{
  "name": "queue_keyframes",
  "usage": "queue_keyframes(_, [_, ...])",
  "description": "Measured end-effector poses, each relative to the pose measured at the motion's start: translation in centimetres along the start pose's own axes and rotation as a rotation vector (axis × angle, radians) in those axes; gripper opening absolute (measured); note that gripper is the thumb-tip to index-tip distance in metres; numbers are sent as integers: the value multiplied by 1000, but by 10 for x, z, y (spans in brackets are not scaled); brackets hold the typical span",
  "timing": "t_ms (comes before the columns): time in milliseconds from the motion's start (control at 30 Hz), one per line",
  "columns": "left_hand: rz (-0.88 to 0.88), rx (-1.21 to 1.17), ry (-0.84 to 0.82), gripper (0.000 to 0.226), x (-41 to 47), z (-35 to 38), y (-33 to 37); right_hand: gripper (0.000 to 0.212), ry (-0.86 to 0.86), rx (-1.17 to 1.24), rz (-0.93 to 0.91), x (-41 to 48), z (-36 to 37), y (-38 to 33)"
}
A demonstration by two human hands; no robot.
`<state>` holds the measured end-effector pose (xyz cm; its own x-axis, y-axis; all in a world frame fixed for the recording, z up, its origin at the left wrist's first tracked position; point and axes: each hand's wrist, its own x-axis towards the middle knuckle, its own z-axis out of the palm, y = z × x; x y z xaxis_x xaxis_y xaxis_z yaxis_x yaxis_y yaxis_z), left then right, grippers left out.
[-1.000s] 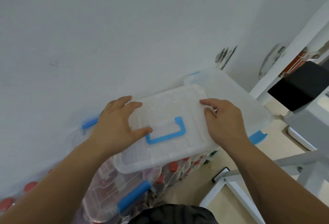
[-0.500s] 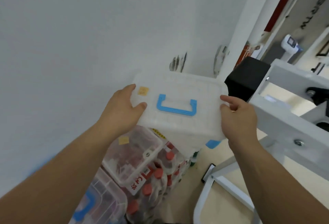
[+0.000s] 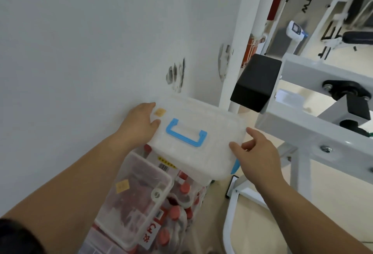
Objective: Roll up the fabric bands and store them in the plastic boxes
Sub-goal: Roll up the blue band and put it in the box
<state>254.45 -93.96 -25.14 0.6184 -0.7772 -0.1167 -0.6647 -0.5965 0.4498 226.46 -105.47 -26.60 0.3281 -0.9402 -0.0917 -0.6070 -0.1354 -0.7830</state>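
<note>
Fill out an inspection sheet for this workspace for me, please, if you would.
Surface: beige floor; no table in view.
Job's things: plastic box with blue handle, lid on, held in the air; fabric bands not identifiable.
Clutter: clear box of dark red contents; red-capped bottles.
Hands: left hand and right hand grip the plastic box at opposite ends.
Cables: nothing seen.
Surroundings: scuffed white wall; white metal frame with black pad.

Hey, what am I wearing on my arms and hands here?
No gloves, rings or watch on the left hand or right hand. Both forearms are uncovered. A dark sleeve shows on the left arm at the picture's lower corner.
</note>
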Motion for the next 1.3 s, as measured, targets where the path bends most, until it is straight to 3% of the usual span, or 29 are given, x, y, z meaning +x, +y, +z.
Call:
queue_keyframes(400, [-44, 157, -6, 59, 23, 4, 2, 70, 70, 31, 87, -9, 27, 27])
queue_keyframes(533, [-72, 141, -18, 62, 24, 7, 4, 83, -20, 354, 368, -6, 24, 27])
queue_keyframes(600, [-108, 129, -16, 60, 25, 8, 5, 59, -90, 500, 456, -7, 24, 25])
queue_keyframes(700, [-135, 108, 3, 55, 21, 11, 9, 27, -2, 551, 406, -4, 20, 23])
queue_keyframes(800, [-123, 74, 72, 54, 10, 20, 12, 6, 65, 435, 269, 4, 13, 19])
queue_keyframes(867, [-116, 86, 128, 57, 4, 24, 11, 16, 51, 370, 176, 1, 16, 18])
queue_keyframes(1067, [-118, 42, 229, 65, -3, 30, 11, 17, 96, 301, 114, -7, 30, 26])
queue_keyframes(1300, [-243, -191, 129, 76, 2, 27, 12, 35, 95, 220, 99, -6, 32, 27])
